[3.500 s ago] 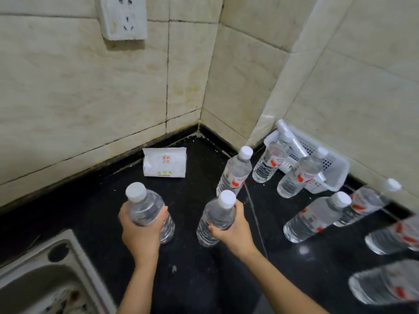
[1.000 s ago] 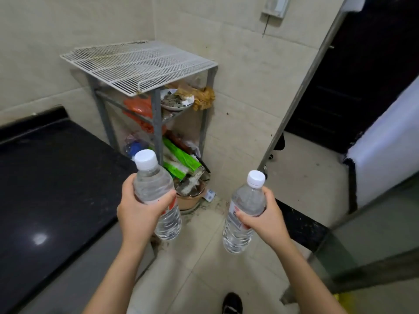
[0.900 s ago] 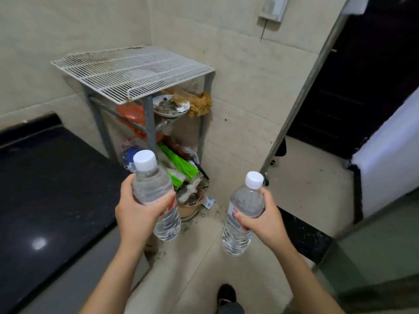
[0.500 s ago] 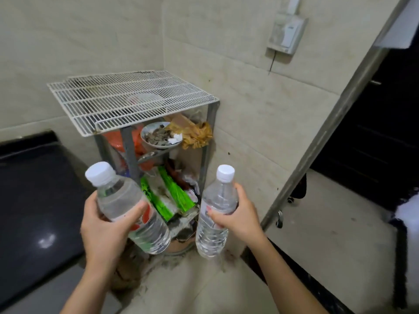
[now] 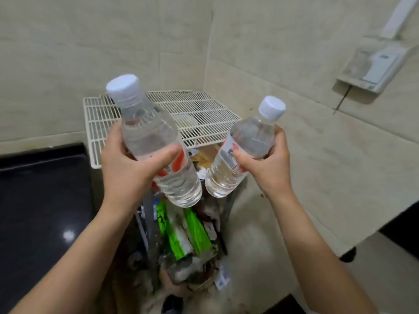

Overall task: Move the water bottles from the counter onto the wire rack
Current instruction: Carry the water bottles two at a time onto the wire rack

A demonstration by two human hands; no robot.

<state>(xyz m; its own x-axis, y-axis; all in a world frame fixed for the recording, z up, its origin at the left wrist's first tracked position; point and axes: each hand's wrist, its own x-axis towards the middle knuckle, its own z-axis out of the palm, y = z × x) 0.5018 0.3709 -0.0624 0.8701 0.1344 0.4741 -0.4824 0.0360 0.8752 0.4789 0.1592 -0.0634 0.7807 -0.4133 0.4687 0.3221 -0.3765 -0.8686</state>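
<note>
Clear plastic water bottle (image 5: 156,146) clasped in left hand (image 5: 127,168), cap tilted left; second bottle (image 5: 242,150) gripped in right hand (image 5: 267,168), cap tilted right. Both held in air, before white wire rack (image 5: 204,114) in tiled corner. Black counter (image 5: 43,200) at left.

Left hand (image 5: 127,168): bare, no glove, no ring or other jewellery visible on the fingers in view.
Right hand (image 5: 267,171): bare, no glove; a short, unpainted thumbnail shows.
Left forearm (image 5: 74,257): uncovered from the wrist to the bottom edge of the view; no sleeve, watch or band in sight.
Right forearm (image 5: 317,257): likewise uncovered along its whole visible length; no sleeve, watch or band.
Clothing: none visible; any sleeve lies outside the view.
</note>
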